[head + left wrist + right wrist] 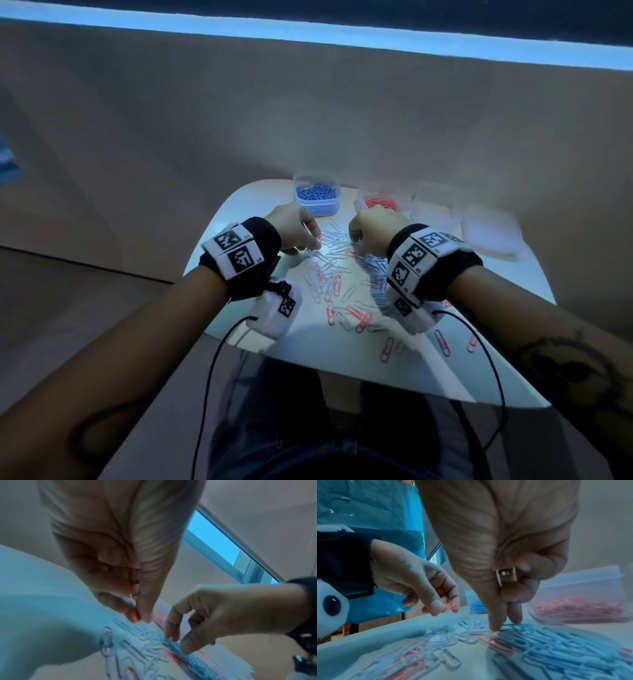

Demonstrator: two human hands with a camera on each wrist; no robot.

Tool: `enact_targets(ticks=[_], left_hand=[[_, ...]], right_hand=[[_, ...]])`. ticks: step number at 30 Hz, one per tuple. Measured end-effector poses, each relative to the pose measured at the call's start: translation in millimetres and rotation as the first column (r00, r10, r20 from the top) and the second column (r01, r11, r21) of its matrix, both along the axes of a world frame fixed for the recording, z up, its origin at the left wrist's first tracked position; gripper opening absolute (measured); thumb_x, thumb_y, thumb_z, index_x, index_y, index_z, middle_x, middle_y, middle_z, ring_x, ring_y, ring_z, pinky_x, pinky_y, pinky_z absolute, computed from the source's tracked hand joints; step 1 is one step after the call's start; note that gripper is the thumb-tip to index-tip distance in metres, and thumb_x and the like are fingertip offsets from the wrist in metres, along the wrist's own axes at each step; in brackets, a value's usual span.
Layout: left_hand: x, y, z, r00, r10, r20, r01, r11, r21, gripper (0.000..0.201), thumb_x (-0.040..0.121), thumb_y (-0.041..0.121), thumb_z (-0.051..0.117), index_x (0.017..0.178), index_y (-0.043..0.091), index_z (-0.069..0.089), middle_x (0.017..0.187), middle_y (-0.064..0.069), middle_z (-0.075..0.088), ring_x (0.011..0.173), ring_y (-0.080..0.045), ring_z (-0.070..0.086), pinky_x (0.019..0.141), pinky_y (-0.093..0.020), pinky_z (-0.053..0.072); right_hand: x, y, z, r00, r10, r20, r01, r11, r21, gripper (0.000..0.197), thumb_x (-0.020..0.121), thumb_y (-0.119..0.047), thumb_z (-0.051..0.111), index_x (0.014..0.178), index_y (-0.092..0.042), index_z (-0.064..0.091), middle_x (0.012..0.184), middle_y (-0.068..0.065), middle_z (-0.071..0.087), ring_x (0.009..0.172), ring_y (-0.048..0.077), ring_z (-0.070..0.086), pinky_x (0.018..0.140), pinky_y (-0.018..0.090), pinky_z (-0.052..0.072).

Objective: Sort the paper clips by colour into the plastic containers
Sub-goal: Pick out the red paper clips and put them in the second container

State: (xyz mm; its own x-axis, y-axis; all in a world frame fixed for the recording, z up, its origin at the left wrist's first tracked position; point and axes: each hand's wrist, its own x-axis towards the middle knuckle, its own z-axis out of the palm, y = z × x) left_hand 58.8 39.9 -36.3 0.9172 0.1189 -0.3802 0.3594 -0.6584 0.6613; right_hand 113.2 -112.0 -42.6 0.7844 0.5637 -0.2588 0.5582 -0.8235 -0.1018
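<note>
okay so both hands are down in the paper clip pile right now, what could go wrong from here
1. The left hand pinches a red clip above the pile; a loose pinch could drop it back among the mixed clips.
2. The right hand has its fingertips on overlapping white clips; it may lift several, or a neighbouring red one.
3. Red clips near the table's front edge could get swept off by a wrist.

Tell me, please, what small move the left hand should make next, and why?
Probably carry it to the container of red clips and let go. The left hand already pinches a red paper clip just above the table, while the right hand reaches its fingertips into the pile. That container stands open.
</note>
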Motion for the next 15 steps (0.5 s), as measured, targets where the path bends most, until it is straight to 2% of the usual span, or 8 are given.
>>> enact_targets(ticks=[1, 3, 7, 9, 11, 15], left_hand=[[-2.6, 0.4, -0.2, 1.0, 0.01, 0.009, -0.01, 1.0, -0.021, 0.005, 0.083, 0.008, 0.065, 0.082, 0.012, 0.062, 0.078, -0.003, 0.059, 0.067, -0.01, 0.053, 0.054, -0.019, 0.044], [-7.5, -0.4, -0.9, 0.999, 0.03, 0.016, -0.029, 0.998, -0.062, 0.009, 0.085, 0.012, 0.065, 0.079, 0.016, 0.061, 0.075, -0.001, 0.058, 0.065, -0.009, 0.052, 0.054, -0.02, 0.043], [-14.6, -5.2, -1.4, 0.999, 0.035, -0.013, -0.036, 0.998, -0.048, 0.013, 0.084, 0.013, 0.067, 0.074, 0.017, 0.058, 0.073, 0.0, 0.057, 0.064, -0.008, 0.052, 0.05, -0.018, 0.043], [-17.4, -6.2, -1.8, 0.999, 0.031, -0.018, -0.032, 0.999, -0.019, 0.015, 0.082, 0.012, 0.068, 0.073, 0.016, 0.058, 0.074, 0.001, 0.058, 0.062, -0.008, 0.052, 0.045, -0.015, 0.043], [-19.9, -8.9, -1.5, 1.0, 0.01, -0.016, -0.01, 1.0, 0.013, 0.014, 0.081, 0.011, 0.069, 0.073, 0.016, 0.059, 0.072, 0.002, 0.059, 0.06, -0.007, 0.052, 0.046, -0.014, 0.044], [-27.0, -15.2, -0.7, 0.999, -0.039, -0.035, 0.041, 0.997, 0.061, 0.011, 0.077, 0.01, 0.074, 0.081, 0.012, 0.064, 0.069, 0.0, 0.06, 0.06, -0.009, 0.053, 0.049, -0.015, 0.046]], right_hand=[[-0.3, 0.1, -0.3, 1.0, 0.0, -0.015, 0.0, 1.0, -0.007, 0.016, 0.082, -0.014, 0.065, 0.098, -0.012, 0.065, 0.104, 0.005, 0.066, 0.098, 0.024, 0.06, 0.06, 0.026, 0.038], [-1.4, 1.2, -3.4, 0.998, 0.007, -0.056, -0.008, 1.0, -0.008, 0.016, 0.078, -0.016, 0.07, 0.092, -0.012, 0.064, 0.1, 0.005, 0.066, 0.093, 0.023, 0.06, 0.064, 0.027, 0.042], [-5.4, 3.3, -6.0, 0.997, 0.004, -0.076, -0.002, 1.0, 0.019, 0.009, 0.075, -0.009, 0.069, 0.084, -0.01, 0.065, 0.097, 0.008, 0.064, 0.088, 0.026, 0.062, 0.073, 0.033, 0.052], [-5.9, 3.6, -4.4, 0.997, 0.002, -0.079, 0.0, 1.0, 0.023, 0.012, 0.076, -0.007, 0.068, 0.088, -0.006, 0.068, 0.095, 0.009, 0.061, 0.089, 0.026, 0.06, 0.071, 0.03, 0.047], [-5.4, 2.0, -4.5, 0.998, 0.004, -0.063, -0.003, 1.0, 0.018, 0.017, 0.078, -0.007, 0.068, 0.095, -0.003, 0.067, 0.096, 0.01, 0.06, 0.094, 0.026, 0.059, 0.07, 0.027, 0.041], [-8.3, 1.4, -8.3, 1.0, 0.019, -0.024, -0.018, 1.0, 0.014, 0.018, 0.084, -0.007, 0.062, 0.101, -0.004, 0.064, 0.104, 0.011, 0.06, 0.103, 0.026, 0.058, 0.076, 0.028, 0.043]])
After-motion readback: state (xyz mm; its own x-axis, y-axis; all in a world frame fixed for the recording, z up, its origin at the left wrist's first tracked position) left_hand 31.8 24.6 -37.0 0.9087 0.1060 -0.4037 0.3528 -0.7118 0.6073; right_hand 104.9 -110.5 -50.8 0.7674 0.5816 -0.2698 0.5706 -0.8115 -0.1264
